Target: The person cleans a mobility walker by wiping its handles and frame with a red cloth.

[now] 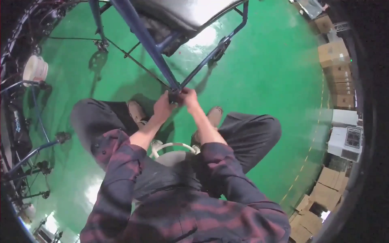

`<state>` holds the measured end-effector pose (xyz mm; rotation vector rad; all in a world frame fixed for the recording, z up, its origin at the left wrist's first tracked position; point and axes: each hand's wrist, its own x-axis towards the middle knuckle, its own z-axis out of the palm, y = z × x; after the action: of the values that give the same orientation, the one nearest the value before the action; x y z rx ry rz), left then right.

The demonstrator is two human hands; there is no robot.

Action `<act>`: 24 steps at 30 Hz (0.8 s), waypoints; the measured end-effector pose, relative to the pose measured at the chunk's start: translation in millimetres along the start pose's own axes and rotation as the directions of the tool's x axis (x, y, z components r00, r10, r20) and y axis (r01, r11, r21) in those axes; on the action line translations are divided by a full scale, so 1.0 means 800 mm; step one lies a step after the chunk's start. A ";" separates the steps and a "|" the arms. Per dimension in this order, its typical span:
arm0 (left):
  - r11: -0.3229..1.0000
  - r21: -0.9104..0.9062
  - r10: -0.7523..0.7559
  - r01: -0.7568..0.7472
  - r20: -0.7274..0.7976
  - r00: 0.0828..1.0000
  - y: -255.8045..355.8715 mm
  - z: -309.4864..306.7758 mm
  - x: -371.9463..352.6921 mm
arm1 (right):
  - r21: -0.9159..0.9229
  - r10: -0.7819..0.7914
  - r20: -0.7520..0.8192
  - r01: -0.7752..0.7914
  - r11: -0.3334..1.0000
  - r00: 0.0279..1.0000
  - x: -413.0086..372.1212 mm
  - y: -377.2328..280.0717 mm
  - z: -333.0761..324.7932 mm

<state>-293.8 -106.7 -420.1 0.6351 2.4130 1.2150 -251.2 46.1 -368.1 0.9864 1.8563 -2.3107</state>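
A blue tubular metal frame with a dark padded seat stands in front of me. Its nearest lower corner ends in a small black fitting, and both my hands are there. My left hand is closed on the left side of the fitting, thumb and fingers against it. From the right, my right hand has its fingers curled around the same corner, where the tubes meet. The fingertips are partly hidden, and whether a small part or tool is between them is not visible.
I sit on a low stool with a pale ring. Other wheeled frames and a white spool are on the left. Cardboard boxes and a white box line the right, beyond a yellow floor line.
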 end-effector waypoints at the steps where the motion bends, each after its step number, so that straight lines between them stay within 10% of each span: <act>1: 1.000 0.010 -0.018 0.018 0.009 1.000 0.019 -0.012 -0.002 | -0.077 0.062 0.079 -0.056 0.995 0.995 0.010 -0.007 -0.007; 5: 0.988 0.131 -0.095 0.081 0.103 0.990 0.038 -0.015 -0.008 | -0.354 -0.041 0.132 0.086 0.931 0.990 0.029 -0.027 0.010; 14: 0.943 0.330 -0.092 -0.033 0.356 0.930 0.012 -0.016 0.015 | -0.009 -0.228 -0.009 0.228 0.974 0.974 -0.002 0.027 -0.016; 15: 0.955 0.295 -0.077 -0.043 0.382 0.921 0.020 -0.018 0.019 | -0.017 -0.233 -0.011 0.233 0.972 0.972 -0.003 0.029 -0.021; 17: 0.922 -0.363 -0.079 0.133 0.160 0.984 0.021 -0.012 0.013 | -0.040 -0.239 -0.017 0.238 0.970 0.971 -0.012 0.031 -0.027; 20: 0.908 -0.416 0.106 -0.047 0.121 0.987 -0.005 -0.016 0.007 | -0.144 -0.284 -0.062 0.273 0.951 0.957 -0.034 0.032 -0.023; 24: 0.660 -0.665 -0.373 0.350 0.115 0.921 0.003 -0.041 -0.008 | -0.297 -0.384 -0.138 0.332 0.895 0.913 -0.060 0.019 -0.012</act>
<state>-304.6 -129.9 -398.8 -0.0984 1.7629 1.7580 -202.1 32.8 -359.6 0.9241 2.5448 -2.1045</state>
